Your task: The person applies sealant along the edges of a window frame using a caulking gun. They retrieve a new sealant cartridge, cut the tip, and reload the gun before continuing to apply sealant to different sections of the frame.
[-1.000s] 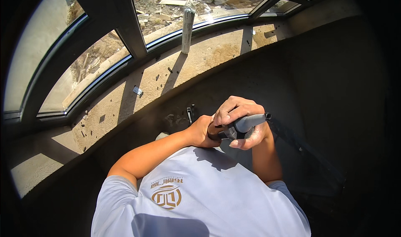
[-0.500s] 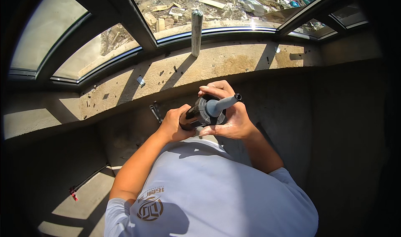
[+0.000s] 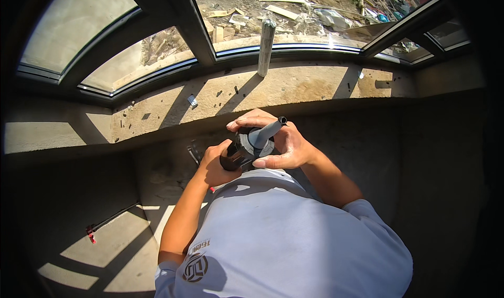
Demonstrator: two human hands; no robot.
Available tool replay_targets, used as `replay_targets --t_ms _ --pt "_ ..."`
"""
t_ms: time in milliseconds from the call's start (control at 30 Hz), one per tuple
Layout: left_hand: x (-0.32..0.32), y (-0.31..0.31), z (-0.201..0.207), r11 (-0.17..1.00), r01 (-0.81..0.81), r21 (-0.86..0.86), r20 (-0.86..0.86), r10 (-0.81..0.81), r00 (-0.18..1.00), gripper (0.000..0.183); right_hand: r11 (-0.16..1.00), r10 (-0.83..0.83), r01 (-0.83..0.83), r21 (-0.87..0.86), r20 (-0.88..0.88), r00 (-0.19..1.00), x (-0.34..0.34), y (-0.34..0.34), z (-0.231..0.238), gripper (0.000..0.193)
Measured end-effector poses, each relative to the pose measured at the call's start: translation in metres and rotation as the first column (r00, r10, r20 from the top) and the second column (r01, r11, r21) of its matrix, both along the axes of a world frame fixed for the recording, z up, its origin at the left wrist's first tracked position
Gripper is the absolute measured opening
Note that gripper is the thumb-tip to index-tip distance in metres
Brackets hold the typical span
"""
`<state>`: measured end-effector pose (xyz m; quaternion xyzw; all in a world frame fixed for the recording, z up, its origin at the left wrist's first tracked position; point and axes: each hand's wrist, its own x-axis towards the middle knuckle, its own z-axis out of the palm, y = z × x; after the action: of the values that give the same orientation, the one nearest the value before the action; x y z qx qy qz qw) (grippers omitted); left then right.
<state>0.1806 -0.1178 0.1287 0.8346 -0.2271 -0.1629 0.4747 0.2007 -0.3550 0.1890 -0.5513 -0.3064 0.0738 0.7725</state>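
Observation:
My left hand (image 3: pixel 216 165) is closed around the black barrel of a caulking gun (image 3: pixel 231 158), held in front of my shirt. At its front end sits a grey ring cap (image 3: pixel 247 144) with a tapered grey nozzle (image 3: pixel 266 132), whose dark open tip points up and to the right. My right hand (image 3: pixel 295 147) curves round this cap, fingers over the far side and thumb along the near side. Part of the barrel is hidden behind my hands, and the gun's handle cannot be made out.
A silvery sausage-shaped foil pack (image 3: pixel 266 48) stands on the concrete sill (image 3: pixel 304 82), against the dark window frame (image 3: pixel 184 22). Small black scraps and a crumpled wrapper (image 3: pixel 192 100) lie along the sill. A long thin tool with a red end (image 3: pixel 91 234) is low on the left.
The gun and both hands have shifted left relative to the sill, and the nozzle tip has swung left. My right hand stays around the cap. The whole view has moved slightly.

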Motion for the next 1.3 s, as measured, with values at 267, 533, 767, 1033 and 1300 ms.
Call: replay_targets --t_ms 267,533,767,1033,1300 --pt "-0.020 0.027 0.006 0.991 -0.129 0.024 -0.207 0.131 0.970 0.043 0.999 0.019 -0.013 0.032 -0.186 0.982 -0.009 0.017 -0.011 0.075" --pt "-0.035 0.061 0.027 0.993 -0.074 0.090 -0.431 0.105 0.896 0.051 0.997 -0.070 0.060 -0.040 -0.368 0.927 -0.026 0.043 -0.011 0.066" --pt "-0.040 0.072 0.018 0.992 0.001 0.123 -0.557 0.068 0.828 0.047 0.999 -0.027 0.014 -0.043 -0.327 0.945 -0.018 0.045 -0.029 0.067" --pt "-0.035 0.061 0.015 0.994 0.007 0.113 -0.608 0.064 0.791 0.043 0.974 0.146 0.010 0.225 -0.666 0.731 -0.023 0.042 -0.041 0.062" --pt "-0.016 0.031 0.007 0.952 -0.028 0.306 -0.509 0.188 0.840 0.043 0.881 -0.286 0.473 -0.017 -0.816 0.503 -0.016 0.065 -0.067 0.065"
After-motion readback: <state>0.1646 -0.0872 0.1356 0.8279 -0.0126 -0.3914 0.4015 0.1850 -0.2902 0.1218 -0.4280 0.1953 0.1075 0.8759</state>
